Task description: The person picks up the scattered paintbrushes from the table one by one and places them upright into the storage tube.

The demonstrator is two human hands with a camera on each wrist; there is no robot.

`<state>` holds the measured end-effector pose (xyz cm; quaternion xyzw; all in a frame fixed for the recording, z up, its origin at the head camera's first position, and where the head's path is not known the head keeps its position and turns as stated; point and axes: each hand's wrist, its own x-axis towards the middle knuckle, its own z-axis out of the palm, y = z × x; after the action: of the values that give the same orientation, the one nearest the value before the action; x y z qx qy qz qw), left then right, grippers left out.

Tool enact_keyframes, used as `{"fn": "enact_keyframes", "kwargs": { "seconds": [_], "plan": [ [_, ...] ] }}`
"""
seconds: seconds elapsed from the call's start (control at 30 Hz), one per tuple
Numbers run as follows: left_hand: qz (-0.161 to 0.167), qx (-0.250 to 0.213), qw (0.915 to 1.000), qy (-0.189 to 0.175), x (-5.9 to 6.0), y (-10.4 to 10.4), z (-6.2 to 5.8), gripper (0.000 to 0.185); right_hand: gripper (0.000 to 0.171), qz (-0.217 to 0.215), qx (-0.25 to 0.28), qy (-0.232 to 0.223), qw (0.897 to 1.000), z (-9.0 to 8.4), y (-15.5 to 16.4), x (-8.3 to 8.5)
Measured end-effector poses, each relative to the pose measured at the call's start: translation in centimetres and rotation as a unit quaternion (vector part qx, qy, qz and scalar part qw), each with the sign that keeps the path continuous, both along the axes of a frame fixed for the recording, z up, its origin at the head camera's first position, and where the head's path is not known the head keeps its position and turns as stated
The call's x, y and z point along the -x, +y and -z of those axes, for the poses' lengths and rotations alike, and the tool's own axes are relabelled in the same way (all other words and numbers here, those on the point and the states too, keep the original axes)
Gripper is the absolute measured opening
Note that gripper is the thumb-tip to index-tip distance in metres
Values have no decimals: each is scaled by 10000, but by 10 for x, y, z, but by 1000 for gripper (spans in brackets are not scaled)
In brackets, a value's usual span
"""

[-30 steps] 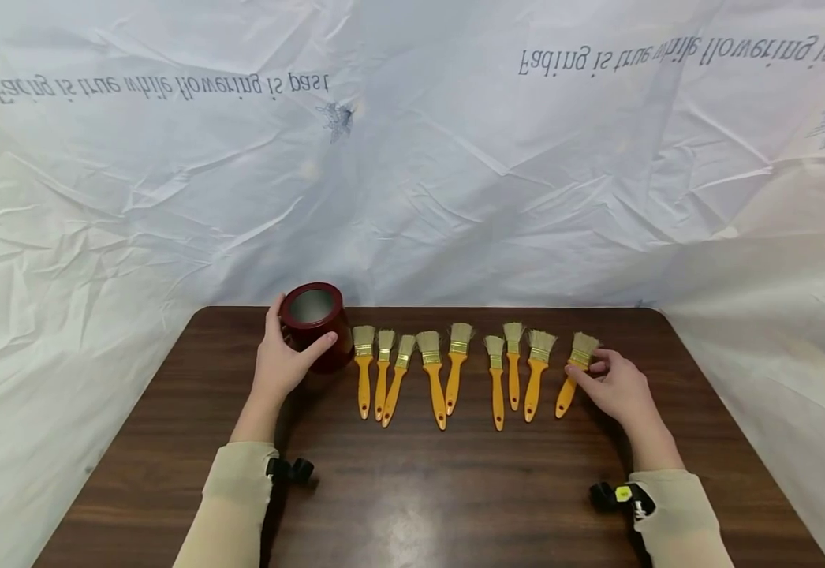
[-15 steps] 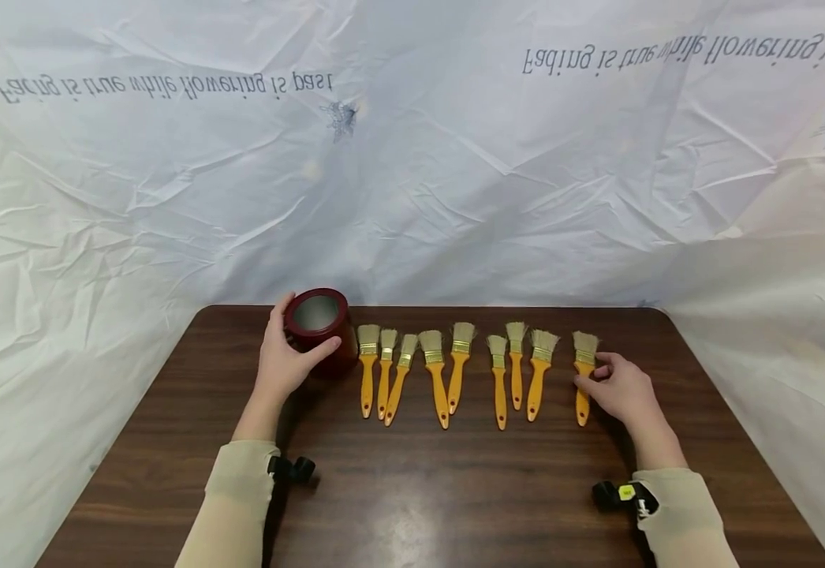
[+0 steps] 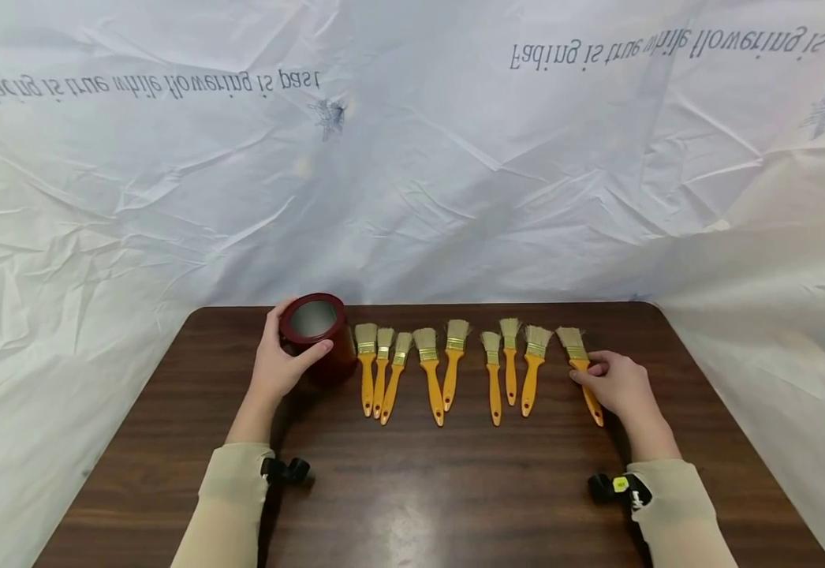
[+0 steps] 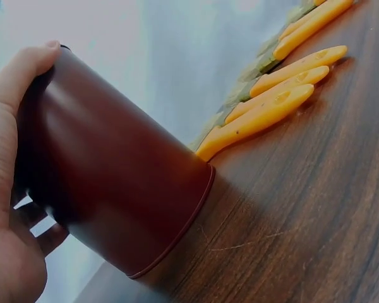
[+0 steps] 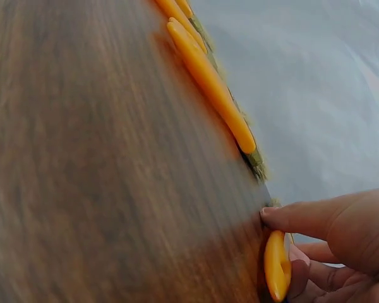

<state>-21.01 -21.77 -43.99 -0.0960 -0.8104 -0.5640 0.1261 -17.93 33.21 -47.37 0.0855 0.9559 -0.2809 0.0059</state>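
Note:
A dark red cylindrical can (image 3: 334, 353) with an open top and grey inside stands at the table's back left. My left hand (image 3: 275, 371) grips it round the side, the thumb on its near face; the left wrist view shows the can's lower edge by the wood. At the right end of a row of paintbrushes, my right hand (image 3: 621, 386) pinches a paintbrush (image 3: 592, 398) by the upper handle. That brush slants, bristles to the far left and handle end to the near right. In the right wrist view its orange handle (image 5: 277, 268) lies between thumb and fingers.
Several more paintbrushes with yellow-orange handles lie between the hands, bristles away from me, among them a wide brush (image 3: 535, 363) and a leaning one (image 3: 430, 371). The nearest brush (image 4: 259, 123) lies close to the can. A white printed sheet (image 3: 412, 158) hangs behind the brown table (image 3: 412, 489).
The brush in my right hand has turned: its handle end has swung right and its bristles left. My left hand keeps its grip, and the can's rim sits slightly lower in view.

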Motion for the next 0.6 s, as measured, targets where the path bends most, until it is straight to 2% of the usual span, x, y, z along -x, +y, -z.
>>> {"fn": "enact_keyframes", "kwargs": {
  "seconds": [0.13, 0.27, 0.5, 0.6],
  "plan": [
    [33, 41, 10000, 26, -5, 2, -6, 89, 58, -69, 30, 119, 9999, 2, 1, 0],
    [8, 65, 10000, -75, -3, 0, -4, 90, 55, -118, 349, 226, 9991, 4, 3, 1],
    [19, 152, 9998, -108, 16, -12, 24, 95, 60, -287, 1175, 417, 9918, 2, 0, 2],
    [70, 133, 9998, -89, 17, -12, 29, 96, 64, -374, 1541, 497, 9861, 1, -3, 2]
  ]
}}
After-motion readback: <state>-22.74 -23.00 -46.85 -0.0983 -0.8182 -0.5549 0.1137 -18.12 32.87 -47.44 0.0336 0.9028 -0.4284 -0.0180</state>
